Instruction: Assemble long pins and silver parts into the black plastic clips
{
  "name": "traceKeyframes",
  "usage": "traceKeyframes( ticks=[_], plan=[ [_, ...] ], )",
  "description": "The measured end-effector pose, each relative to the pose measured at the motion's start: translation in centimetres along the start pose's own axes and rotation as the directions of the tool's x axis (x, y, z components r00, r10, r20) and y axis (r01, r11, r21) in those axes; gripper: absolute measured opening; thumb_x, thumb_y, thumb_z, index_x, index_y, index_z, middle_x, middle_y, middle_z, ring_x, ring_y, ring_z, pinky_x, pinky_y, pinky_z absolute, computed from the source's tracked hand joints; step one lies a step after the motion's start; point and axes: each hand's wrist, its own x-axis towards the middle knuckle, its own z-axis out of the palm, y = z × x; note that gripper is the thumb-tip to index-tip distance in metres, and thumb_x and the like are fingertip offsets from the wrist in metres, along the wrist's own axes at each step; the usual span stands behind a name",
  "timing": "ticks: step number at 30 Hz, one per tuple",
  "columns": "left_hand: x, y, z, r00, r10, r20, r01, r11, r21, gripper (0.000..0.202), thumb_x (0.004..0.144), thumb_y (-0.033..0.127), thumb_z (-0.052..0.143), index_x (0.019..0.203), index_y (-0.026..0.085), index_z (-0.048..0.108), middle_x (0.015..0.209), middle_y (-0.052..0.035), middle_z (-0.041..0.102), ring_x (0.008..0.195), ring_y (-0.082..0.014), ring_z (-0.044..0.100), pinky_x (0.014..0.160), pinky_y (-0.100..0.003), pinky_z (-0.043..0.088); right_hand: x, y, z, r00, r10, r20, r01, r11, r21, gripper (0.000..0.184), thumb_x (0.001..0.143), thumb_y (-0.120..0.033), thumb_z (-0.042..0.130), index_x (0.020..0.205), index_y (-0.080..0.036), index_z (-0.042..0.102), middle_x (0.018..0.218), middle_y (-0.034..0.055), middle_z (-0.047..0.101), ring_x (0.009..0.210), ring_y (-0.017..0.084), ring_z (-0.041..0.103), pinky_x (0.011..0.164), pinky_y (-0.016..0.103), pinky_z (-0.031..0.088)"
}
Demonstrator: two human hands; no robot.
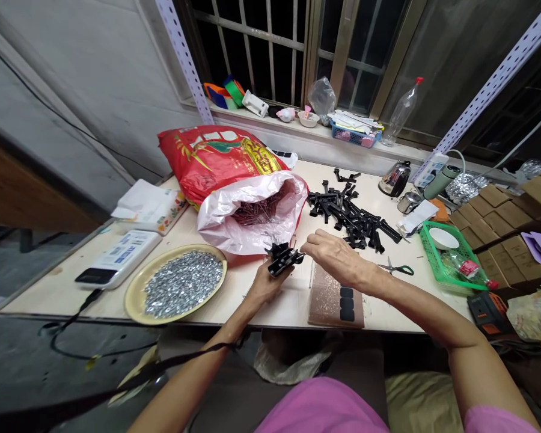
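My left hand [267,282] is closed around a bunch of black plastic clip-like parts [283,260], held above the table's front edge. Just right of them my right hand [329,254] is pinched, its fingertips close to the bunch; whatever is between them is too small to make out. Behind both hands lies a red sack [220,159] with its white mouth open towards me, showing many thin reddish-brown pins [256,210]. A loose heap of similar black parts [351,213] spreads to the right. At left stands a cream dish [133,304] of small shiny metal pieces [184,282].
A brown board [324,300] with black pads lies at the front edge, and green-handled scissors [399,269] are beside it. A green basket [455,279] and cardboard boxes [514,222] stand at right. A white power bank-like device [119,258] sits at left.
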Motion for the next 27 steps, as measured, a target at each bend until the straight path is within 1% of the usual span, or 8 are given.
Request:
traceKeyframes(
  ticks=[4,6,9,11,13,17,25,27],
  plan=[
    [-0.4,0.4,0.2,0.997,-0.055,0.048,0.058,0.996,-0.062,0.025,0.061,0.039,0.068,0.074,0.018,0.066,0.069,-0.0036,0.072,0.066,-0.0231,0.066,0.064,-0.033,0.053,0.3,0.4,0.6,0.999,-0.021,0.029,0.016,0.987,0.162,0.018,0.092,-0.009,0.046,0.083,-0.017,0.059,0.08,0.0022,0.057,0.079,0.014,0.05,0.066,0.024,0.041],
    [-0.5,1.0,0.2,0.993,-0.102,0.058,0.109,0.987,-0.121,0.028,0.06,0.04,0.07,0.077,0.017,0.069,0.074,-0.0046,0.073,0.07,-0.0239,0.067,0.068,-0.035,0.054,0.3,0.9,1.1,1.0,-0.01,-0.012,0.013,0.963,0.27,0.008,0.091,-0.014,0.051,0.094,-0.017,0.058,0.085,0.0023,0.06,0.08,0.014,0.053,0.068,0.025,0.043],
    [-0.6,2.0,-0.1,0.982,-0.184,0.037,0.187,0.951,-0.246,0.035,0.061,0.042,0.07,0.085,0.018,0.072,0.09,-0.0072,0.075,0.088,-0.026,0.068,0.081,-0.037,0.053,0.0,1.7,1.9,0.996,0.042,-0.082,-0.009,0.932,0.362,0.025,0.089,-0.024,0.058,0.111,-0.015,0.052,0.099,0.0053,0.061,0.079,0.013,0.055,0.07,0.027,0.046],
    [-0.6,2.6,-0.4,0.977,-0.211,0.024,0.208,0.932,-0.297,0.038,0.063,0.045,0.07,0.09,0.018,0.073,0.097,-0.0081,0.075,0.097,-0.0266,0.066,0.089,-0.039,0.05,-0.1,2.2,2.7,0.997,0.068,-0.033,-0.058,0.966,0.251,0.017,0.091,-0.022,0.055,0.106,-0.014,0.055,0.1,0.0072,0.062,0.081,0.014,0.056,0.073,0.029,0.044],
    [-0.5,2.9,-0.7,0.975,-0.222,0.013,0.215,0.923,-0.32,0.039,0.062,0.045,0.072,0.089,0.018,0.074,0.099,-0.0088,0.075,0.101,-0.0272,0.065,0.095,-0.04,0.047,0.0,2.4,3.8,0.987,0.031,0.155,-0.04,0.998,0.058,0.01,0.092,-0.014,0.051,0.091,-0.013,0.06,0.091,0.0075,0.064,0.084,0.016,0.055,0.075,0.031,0.041],
    [-0.7,3.4,-0.8,0.965,-0.261,0.03,0.256,0.908,-0.331,0.039,0.059,0.046,0.075,0.087,0.017,0.075,0.096,-0.0092,0.075,0.103,-0.0285,0.064,0.099,-0.042,0.043,0.9,2.2,6.3,0.855,-0.134,0.501,0.214,0.971,-0.105,0.015,0.088,-0.006,0.052,0.08,-0.013,0.063,0.085,0.0082,0.067,0.088,0.018,0.056,0.077,0.032,0.038],
    [0.0,3.0,-1.8,0.948,-0.295,0.118,0.306,0.745,-0.593,0.036,0.058,0.046,0.075,0.076,0.015,0.073,0.083,-0.0092,0.075,0.091,-0.027,0.068,0.093,-0.042,0.048,2.4,1.2,9.2,0.805,-0.296,0.514,0.397,0.913,-0.097,0.019,0.081,0.0,0.056,0.071,-0.013,0.065,0.078,0.0068,0.07,0.076,0.016,0.058,0.074,0.03,0.039],
    [0.1,2.6,-1.8,0.948,-0.298,0.114,0.308,0.761,-0.571,0.036,0.059,0.047,0.075,0.076,0.015,0.073,0.084,-0.0094,0.075,0.091,-0.0266,0.067,0.092,-0.041,0.049,2.7,1.3,9.7,0.797,-0.317,0.515,0.415,0.906,-0.083,0.022,0.082,0.001,0.052,0.073,-0.013,0.066,0.079,0.0073,0.07,0.074,0.015,0.058,0.071,0.03,0.039]
  ],
)
